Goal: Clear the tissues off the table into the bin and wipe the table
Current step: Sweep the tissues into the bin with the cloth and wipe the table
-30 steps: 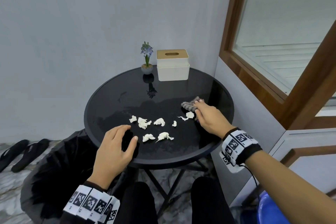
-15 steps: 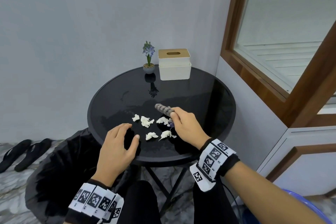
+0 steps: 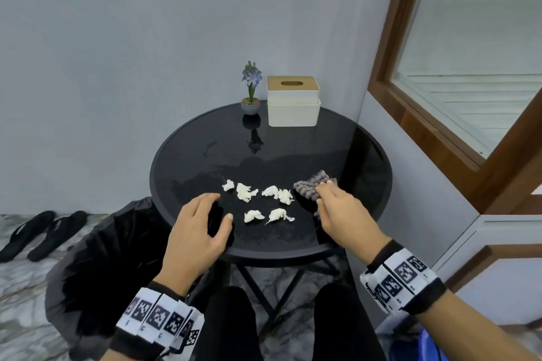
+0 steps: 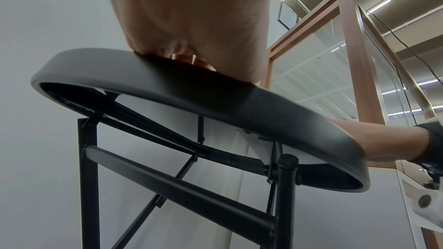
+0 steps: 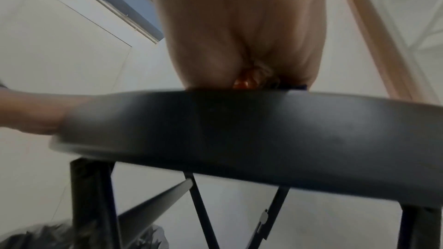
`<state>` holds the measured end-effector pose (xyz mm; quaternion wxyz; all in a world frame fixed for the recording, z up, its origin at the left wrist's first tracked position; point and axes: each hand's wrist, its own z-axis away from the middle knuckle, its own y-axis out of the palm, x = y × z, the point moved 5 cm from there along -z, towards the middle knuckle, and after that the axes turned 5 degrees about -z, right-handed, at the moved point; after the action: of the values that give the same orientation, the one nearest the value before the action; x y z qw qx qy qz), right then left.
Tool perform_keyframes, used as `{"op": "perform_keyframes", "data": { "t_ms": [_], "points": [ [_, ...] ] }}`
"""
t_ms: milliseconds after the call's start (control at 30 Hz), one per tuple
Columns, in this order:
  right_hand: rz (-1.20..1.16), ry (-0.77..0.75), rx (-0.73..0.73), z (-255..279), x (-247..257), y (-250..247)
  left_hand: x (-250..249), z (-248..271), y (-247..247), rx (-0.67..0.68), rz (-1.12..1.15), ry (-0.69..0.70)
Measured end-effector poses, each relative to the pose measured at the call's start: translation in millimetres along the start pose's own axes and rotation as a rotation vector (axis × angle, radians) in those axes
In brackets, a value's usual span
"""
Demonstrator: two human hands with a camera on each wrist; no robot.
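Several crumpled white tissues (image 3: pixel 271 202) lie in a loose cluster on the front half of the round black table (image 3: pixel 293 149). My right hand (image 3: pixel 322 193) grips a grey-purple striped cloth (image 3: pixel 308 186) on the tabletop, just right of the tissues. My left hand (image 3: pixel 221 207) rests cupped at the table's near-left edge, left of the tissues, holding nothing. A bin lined with a black bag (image 3: pixel 96 255) stands on the floor below that edge. Both wrist views look up from under the table rim (image 4: pixel 215 105), which hides the fingers.
A small potted flower (image 3: pixel 250 91) and a white tissue box with a wooden lid (image 3: pixel 293 102) stand at the table's far edge. A wall and a wood-framed window (image 3: pixel 440 97) close in on the right. Black sandals (image 3: pixel 38 231) lie on the floor at left.
My right hand swept the cloth left into the tissues, then drew back to the right. The right-hand tissues now lie closer to the others. My left hand has stayed put.
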<state>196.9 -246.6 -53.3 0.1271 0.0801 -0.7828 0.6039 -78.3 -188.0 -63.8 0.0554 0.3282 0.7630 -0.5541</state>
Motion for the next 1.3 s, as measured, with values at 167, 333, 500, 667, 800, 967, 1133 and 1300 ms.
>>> {"op": "perform_keyframes", "data": {
  "t_ms": [167,333,500,667,800,967,1133,1300],
  "points": [
    [-0.047,-0.018,0.093,-5,-6,1,1,-1,1,-0.005,-0.024,0.009],
    [-0.076,0.050,0.095,-1,10,19,0,1,4,-0.033,-0.025,-0.008],
    [-0.056,0.033,0.091,-5,56,52,1,1,3,-0.052,0.001,-0.013],
    [-0.154,0.122,0.115,-18,104,57,0,1,1,-0.087,0.016,0.014],
    [-0.179,0.121,0.134,-37,124,67,2,2,0,-0.106,0.027,0.030],
    [-0.311,0.056,0.150,-50,138,59,4,1,0,-0.108,0.005,0.050],
    [-0.608,0.190,0.055,-52,119,22,6,3,4,-0.074,-0.005,0.057],
    [-0.458,0.135,-0.006,-59,97,-10,22,7,-2,-0.020,-0.113,0.042]
  ]
}}
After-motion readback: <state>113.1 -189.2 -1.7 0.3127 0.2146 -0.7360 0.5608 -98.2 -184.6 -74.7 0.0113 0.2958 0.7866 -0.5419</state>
